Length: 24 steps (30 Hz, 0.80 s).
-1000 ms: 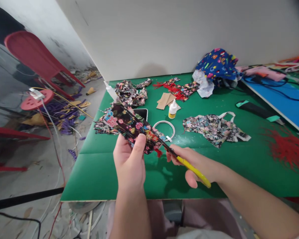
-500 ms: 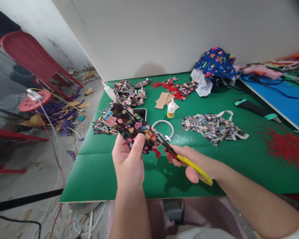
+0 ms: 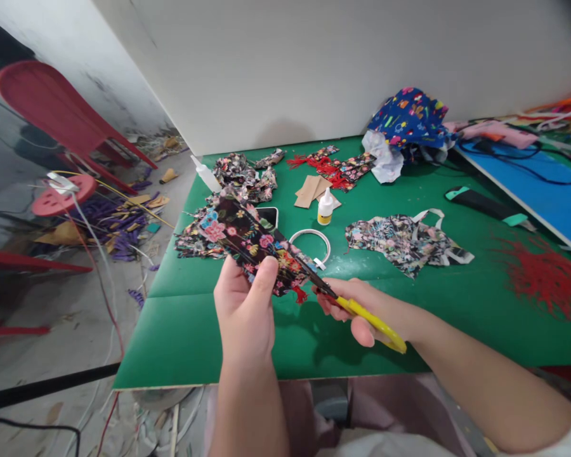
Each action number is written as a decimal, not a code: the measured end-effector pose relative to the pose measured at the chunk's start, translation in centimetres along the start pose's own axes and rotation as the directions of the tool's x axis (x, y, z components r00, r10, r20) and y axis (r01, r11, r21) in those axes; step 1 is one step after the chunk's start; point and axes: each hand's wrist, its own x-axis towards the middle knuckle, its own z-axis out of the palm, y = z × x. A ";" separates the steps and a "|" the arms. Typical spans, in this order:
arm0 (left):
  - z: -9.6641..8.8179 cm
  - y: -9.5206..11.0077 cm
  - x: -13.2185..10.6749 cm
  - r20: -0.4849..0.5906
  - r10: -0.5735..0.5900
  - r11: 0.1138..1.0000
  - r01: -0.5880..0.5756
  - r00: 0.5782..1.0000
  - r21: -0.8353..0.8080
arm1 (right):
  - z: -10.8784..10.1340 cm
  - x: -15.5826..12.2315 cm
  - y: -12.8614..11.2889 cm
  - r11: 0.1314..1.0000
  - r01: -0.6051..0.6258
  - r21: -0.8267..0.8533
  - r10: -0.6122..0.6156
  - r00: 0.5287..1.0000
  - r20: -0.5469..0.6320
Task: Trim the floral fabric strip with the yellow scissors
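Note:
My left hand [image 3: 247, 298] pinches a piece of black floral fabric [image 3: 247, 235] between thumb and fingers, held up above the green table [image 3: 181, 343]. A small red tassel [image 3: 301, 294] hangs from the fabric's lower right end. In my right hand [image 3: 356, 311] is a pair of scissors with yellow handles [image 3: 375, 325], its dark blades lying along the fabric's upper right edge. Behind the fabric, a white ring [image 3: 329, 247] and a partly covered phone [image 3: 270, 218] lie on the table.
A small glue bottle [image 3: 325, 207] stands by brown card pieces [image 3: 309, 190]. Floral scraps [image 3: 404, 241] lie to the right, near red threads [image 3: 552, 279] and a box cutter [image 3: 488, 206]. At the back are blue patterned cloth [image 3: 409, 120] and a pink glue gun [image 3: 499, 134].
The scissor blades look closer together along the fabric edge than before. Both hands stay almost in place, and the whole view has shifted very slightly.

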 end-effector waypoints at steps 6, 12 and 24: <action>0.1 0.2 -0.1 0.004 0.002 0.999 -0.002 1.000 -0.032 | 0.6 0.3 1.8 0.995 -0.012 0.094 0.018 0.997 -0.069; 0.2 0.3 -0.1 -0.010 -0.003 1.000 0.003 1.000 -0.024 | 0.8 0.6 2.3 0.985 0.026 0.170 -0.012 0.996 -0.087; 0.2 0.4 -0.1 -0.004 -0.007 0.999 0.007 1.000 -0.034 | 0.3 0.4 -0.2 0.999 -0.012 0.045 0.016 0.997 -0.075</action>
